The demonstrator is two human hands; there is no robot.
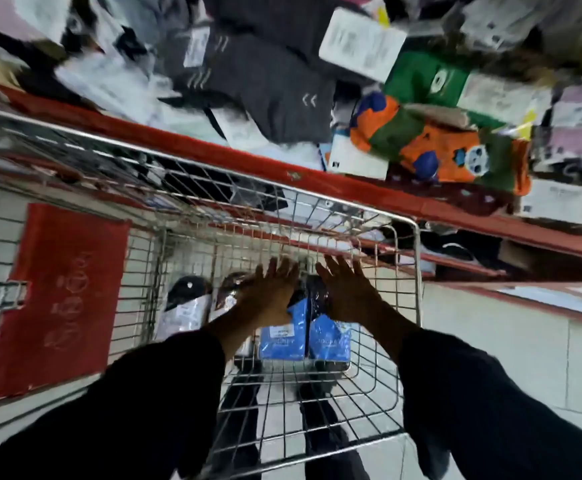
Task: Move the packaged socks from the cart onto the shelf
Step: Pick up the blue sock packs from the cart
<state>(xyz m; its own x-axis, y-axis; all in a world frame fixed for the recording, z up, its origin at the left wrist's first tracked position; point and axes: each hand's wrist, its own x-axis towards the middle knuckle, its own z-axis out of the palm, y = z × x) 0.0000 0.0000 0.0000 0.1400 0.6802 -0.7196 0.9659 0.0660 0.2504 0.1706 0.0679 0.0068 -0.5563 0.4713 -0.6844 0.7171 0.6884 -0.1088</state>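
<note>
Down inside the wire cart (417, 271), my left hand (268, 292) and my right hand (348, 292) reach with fingers spread, one on each side of a bundle of packaged socks (303, 336) with blue labels and dark tops. Both palms lie against or just above the bundle; no fingers curl around it. Another sock pack with a white label (189, 306) lies to the left in the cart. The red-edged shelf (234, 157) runs beyond the cart, piled with sock packs.
A red panel (57, 299) hangs on the cart's left side. Grey socks (268, 95) and an orange-green pack (438, 147) lie on the shelf. A lower shelf tier (490, 251) sits right of the cart. Pale floor tiles show at right.
</note>
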